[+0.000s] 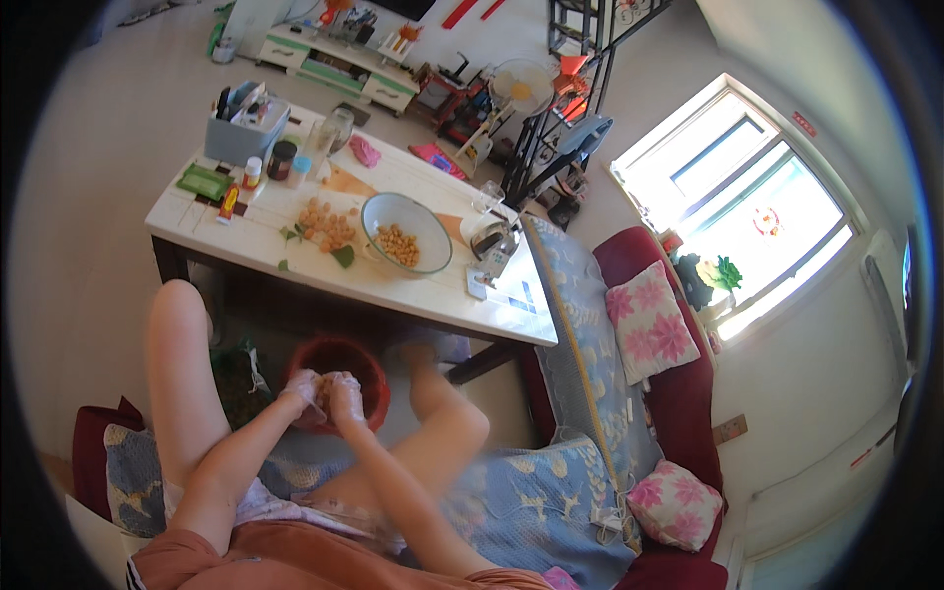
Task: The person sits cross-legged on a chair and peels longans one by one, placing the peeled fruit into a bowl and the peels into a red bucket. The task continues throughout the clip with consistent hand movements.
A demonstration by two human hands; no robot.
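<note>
Both of my hands wear thin clear plastic gloves and meet above a red plastic basin [377, 398] on the floor between my knees. My left hand [304, 391] and my right hand [345, 398] are closed around a small tan piece [323, 389], mostly hidden by the fingers; what it is cannot be told. Beyond the hands, on the table [310, 284], stands a large white enamel bowl [431, 225] partly filled with small yellow-brown round pieces [398, 245]. Beside it lies a loose heap of pale orange-tan round pieces [324, 225] with green leaves [343, 256].
A dark bag [240, 383] with a white tie lies left of the basin. The table's near edge runs above my knees. It also carries a grey-blue storage box [240, 136], jars [282, 160], a green wipes pack [203, 182] and a metal kettle [494, 242]. A cushioned sofa [575, 295] borders the right.
</note>
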